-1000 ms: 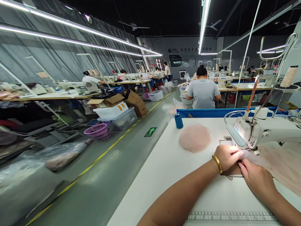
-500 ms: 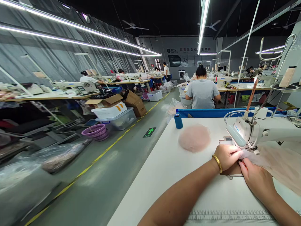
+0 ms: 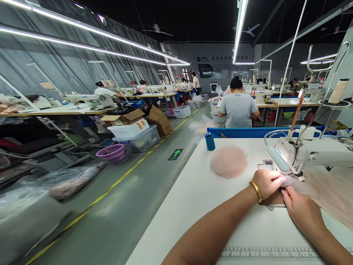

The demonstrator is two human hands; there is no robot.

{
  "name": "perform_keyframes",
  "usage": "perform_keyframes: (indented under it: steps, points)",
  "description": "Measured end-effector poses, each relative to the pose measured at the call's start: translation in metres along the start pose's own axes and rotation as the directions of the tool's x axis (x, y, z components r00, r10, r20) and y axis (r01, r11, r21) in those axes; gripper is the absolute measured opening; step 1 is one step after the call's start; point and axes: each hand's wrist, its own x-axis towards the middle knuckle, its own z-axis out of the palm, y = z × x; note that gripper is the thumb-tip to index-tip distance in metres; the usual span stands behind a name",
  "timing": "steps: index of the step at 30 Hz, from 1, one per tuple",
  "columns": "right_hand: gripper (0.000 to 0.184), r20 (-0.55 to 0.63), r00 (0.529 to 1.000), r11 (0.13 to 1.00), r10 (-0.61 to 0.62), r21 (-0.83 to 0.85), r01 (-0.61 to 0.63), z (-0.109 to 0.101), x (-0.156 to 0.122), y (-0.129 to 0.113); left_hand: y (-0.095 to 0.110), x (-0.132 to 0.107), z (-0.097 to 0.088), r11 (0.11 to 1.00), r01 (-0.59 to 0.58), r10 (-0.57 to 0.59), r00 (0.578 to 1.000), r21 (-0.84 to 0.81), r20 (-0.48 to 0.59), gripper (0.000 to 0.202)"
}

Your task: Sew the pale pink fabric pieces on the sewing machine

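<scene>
My left hand [image 3: 268, 184], with a gold bangle at its wrist, is closed on the edge of a sheer pale pink fabric [image 3: 328, 189] just in front of the sewing machine's needle area. Close beside it, my right hand [image 3: 306, 209] grips the same fabric between thumb and fingers. A small orange-red thing [image 3: 288, 194] shows within the right hand; its kind is mostly hidden. The white sewing machine [image 3: 317, 152] stands over the cloth, which spreads out to the right. The needle itself is hard to make out.
A round pink fabric piece [image 3: 228, 162] and a blue thread cone [image 3: 210, 142] lie and stand on the white table [image 3: 193, 206]. A ruler strip [image 3: 270, 254] runs along the near edge. A co-worker [image 3: 236, 103] sits ahead; left are boxes and a purple basket [image 3: 111, 154].
Both hands stay at almost the same spot on the fabric. The whole view has shifted very slightly; nothing has been let go or picked up.
</scene>
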Motion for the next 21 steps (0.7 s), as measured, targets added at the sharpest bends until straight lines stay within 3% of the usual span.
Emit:
perform_keyframes:
  steps: [21]
  points:
    - [0.030,0.047,0.998,0.999,0.043,0.022,-0.044,-0.0053,0.0037,0.0004,-0.0016,-0.0001,0.0017,1.000,-0.006,0.006,1.000,0.014,0.009,0.019]
